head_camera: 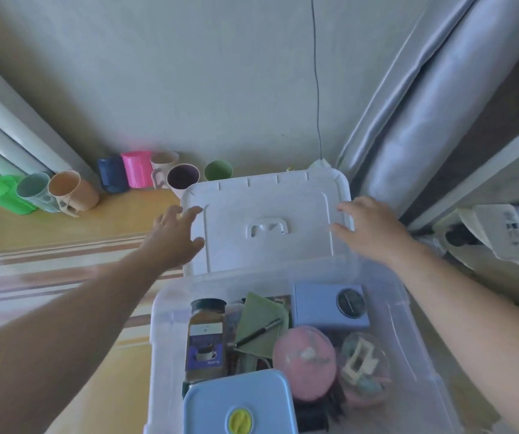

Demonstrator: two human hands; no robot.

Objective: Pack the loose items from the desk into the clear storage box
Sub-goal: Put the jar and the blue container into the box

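The clear storage box (414, 333) stands open in front of me on the desk. Inside lie a coffee jar (205, 336), a green cloth (262, 321) with a pen (258, 332) across it, a light-blue box (320, 306), a pink round case (303, 361), a hair clip (359, 358) and a blue lidded container (239, 402). The white lid (267, 220) lies flat just behind the box. My left hand (173, 236) is at the lid's left edge, fingers spread. My right hand (369, 227) is at its right edge, fingers spread. Neither hand visibly grips the lid.
Several cups stand along the wall behind the lid: green (6, 194), pale teal (34, 189), orange (72, 191), navy (112, 175), pink (136, 167), beige (161, 166), purple-lined (183, 178), green (218, 170). A curtain (424, 120) hangs at right; papers (502, 233) lie at far right.
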